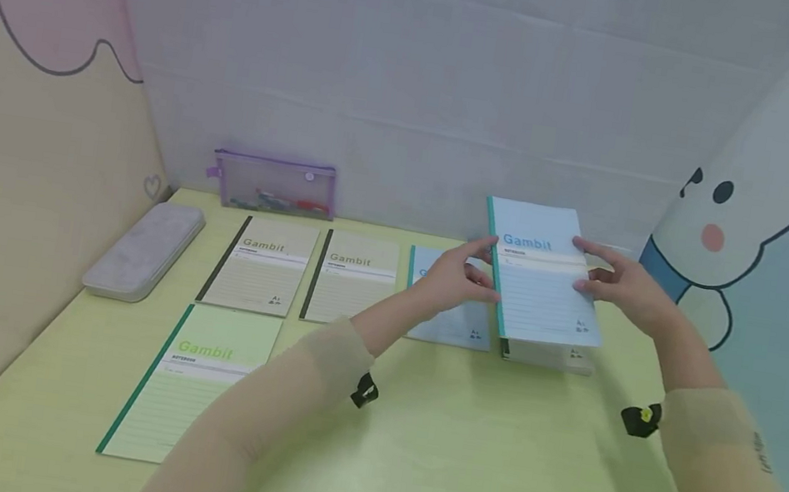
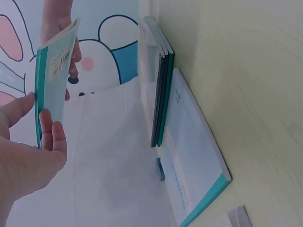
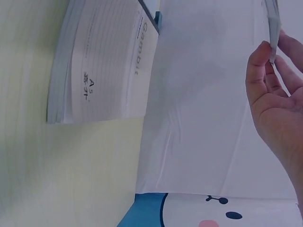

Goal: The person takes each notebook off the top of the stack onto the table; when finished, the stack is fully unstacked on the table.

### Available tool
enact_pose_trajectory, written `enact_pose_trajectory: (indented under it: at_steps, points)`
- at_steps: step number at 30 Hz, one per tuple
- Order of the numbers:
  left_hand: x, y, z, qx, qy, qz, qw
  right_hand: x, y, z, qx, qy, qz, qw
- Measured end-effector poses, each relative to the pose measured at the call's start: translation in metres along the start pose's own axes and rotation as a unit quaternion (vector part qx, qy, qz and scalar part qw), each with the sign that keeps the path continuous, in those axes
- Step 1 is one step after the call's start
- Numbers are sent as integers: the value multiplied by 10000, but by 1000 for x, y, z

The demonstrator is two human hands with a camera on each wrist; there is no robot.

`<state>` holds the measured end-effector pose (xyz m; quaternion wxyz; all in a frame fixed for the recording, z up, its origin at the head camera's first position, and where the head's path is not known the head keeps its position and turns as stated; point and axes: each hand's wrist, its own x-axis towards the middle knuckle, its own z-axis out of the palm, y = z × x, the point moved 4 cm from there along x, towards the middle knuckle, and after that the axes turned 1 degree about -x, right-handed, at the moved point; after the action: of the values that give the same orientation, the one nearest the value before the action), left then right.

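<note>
Head view shows both hands raising a blue notebook [image 1: 545, 276] right of centre, above a small stack of notebooks [image 1: 548, 353] on the table. The left hand [image 1: 454, 278] pinches its teal spine edge between thumb and fingers; the right hand [image 1: 623, 288] grips the opposite edge, fingers curled over the cover. The notebook tilts upright, clear of the stack beneath it.

As a judgement, the sorting looks partly done: several notebooks already lie piled at the right, while another blue notebook [image 1: 455, 322] lies just left of the stack, two beige notebooks [image 1: 263, 265] sit side by side in the middle, and a green notebook [image 1: 188, 393] rests alone in the lower left, all apart from the stack.

A pale yellow-green table [image 1: 456, 456] carries everything. A grey pencil case [image 1: 146, 249] lies at the left edge, and a purple mesh pouch [image 1: 274, 185] leans against the white back wall [image 1: 419, 73]. Cartoon panels close in both sides, a rabbit figure [image 1: 766, 189] at the upper right.
</note>
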<state>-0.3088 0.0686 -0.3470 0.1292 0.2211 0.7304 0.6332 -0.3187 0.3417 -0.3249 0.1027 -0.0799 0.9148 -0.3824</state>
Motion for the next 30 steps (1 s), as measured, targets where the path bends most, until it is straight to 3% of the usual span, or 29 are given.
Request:
enact_pose_trajectory:
  at_steps: [11, 18, 30]
  points:
    - [-24, 14, -43, 358, -78, -71, 9993, -12, -45, 16, 16, 304, -360, 9989]
    - [-42, 21, -65, 269, 126, -74, 9995, -22, -73, 31, 566, 308, -845, 9943]
    - [-90, 36, -106, 640, 33, 55, 9979, -38, -113, 72, 1695, 168, -1678, 9710]
